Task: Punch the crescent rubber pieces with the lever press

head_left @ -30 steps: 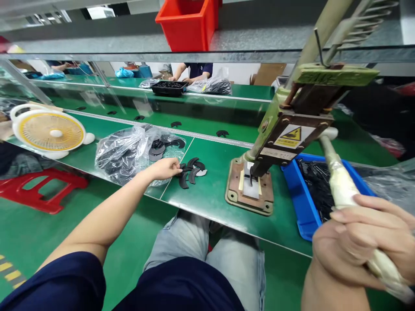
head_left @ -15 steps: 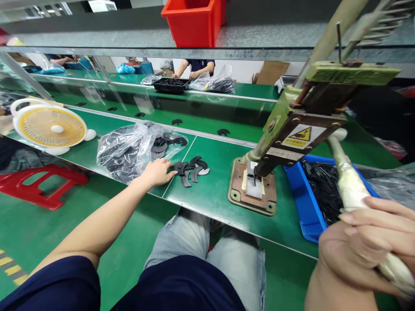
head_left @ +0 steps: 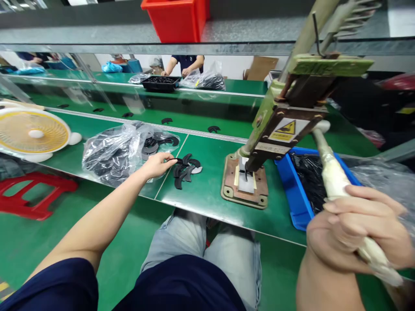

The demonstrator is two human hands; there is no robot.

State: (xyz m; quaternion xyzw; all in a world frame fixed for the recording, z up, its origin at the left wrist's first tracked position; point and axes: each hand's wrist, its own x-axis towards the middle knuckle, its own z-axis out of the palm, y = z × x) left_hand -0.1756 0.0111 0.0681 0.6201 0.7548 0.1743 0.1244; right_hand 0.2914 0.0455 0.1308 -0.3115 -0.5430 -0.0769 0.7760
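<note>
My left hand (head_left: 158,165) pinches a black curved piece at the edge of a small pile of black curved pieces (head_left: 186,172) on the green bench. Left of that pile lies a clear plastic bag (head_left: 112,151) full of similar pieces. My right hand (head_left: 359,229) is wrapped round the lever handle (head_left: 333,175) of a green hand press (head_left: 272,129). Under the press ram, a metal fixture (head_left: 246,181) sits on the brown base plate (head_left: 228,177). I cannot make out whether a piece lies in the fixture.
A blue bin (head_left: 296,211) of thin black parts stands right of the press. Black pieces (head_left: 167,121) lie spaced along the green belt behind. A white and yellow fan (head_left: 35,131) stands at left; a red bin (head_left: 177,19) sits on the shelf above. Across the belt, a co-worker's hands (head_left: 186,71) are near a black tray (head_left: 161,83).
My left hand has lifted slightly from the pile and now pinches a black curved piece. My right hand stays on the lever handle. The whole view has shifted a little.
</note>
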